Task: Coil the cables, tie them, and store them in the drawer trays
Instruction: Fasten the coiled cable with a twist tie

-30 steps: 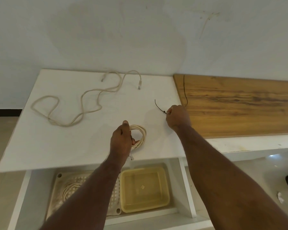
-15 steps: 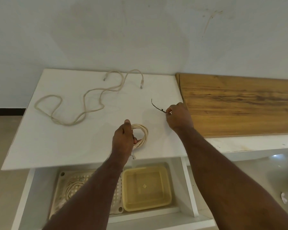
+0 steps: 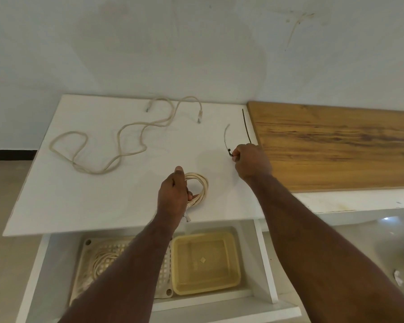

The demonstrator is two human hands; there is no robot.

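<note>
- Tying comes next, by my judgement: the left hand (image 3: 173,197) grips the coiled cable (image 3: 200,186) on the white bench (image 3: 84,199), and the right hand (image 3: 251,163) pinches a thin tie (image 3: 226,141) just beside it.
- Keep the loops squeezed flat so none springs loose.
- Thread the tie through the coil's centre, then cinch it around all strands.
- A second loose cable (image 3: 117,145) awaits; the drawer (image 3: 264,259) stands open below with a yellow tray (image 3: 233,257) and a perforated tray (image 3: 166,292).
</note>
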